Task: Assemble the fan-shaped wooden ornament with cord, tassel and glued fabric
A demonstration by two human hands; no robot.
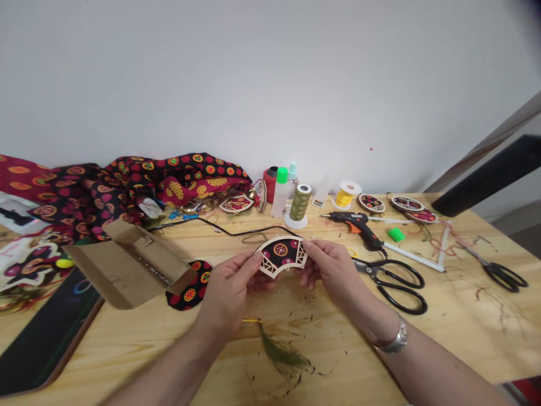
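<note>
Fan (282, 254) is held over the counter (456, 332), left hand (226, 287) with its grip pinched closed on the left end, right hand (333, 270) likewise on the right. Its cloth looks already fitted; a tassel (279, 351) lies nearer, unattached.

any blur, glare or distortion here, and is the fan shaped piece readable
Head view throughout: soft light on the wall, dark top-right corner; fan-shaped piece readable, finest detail soft; bracelet glints; black cylinder near the right edge looks stretched, probably wide-lens distortion.
</note>
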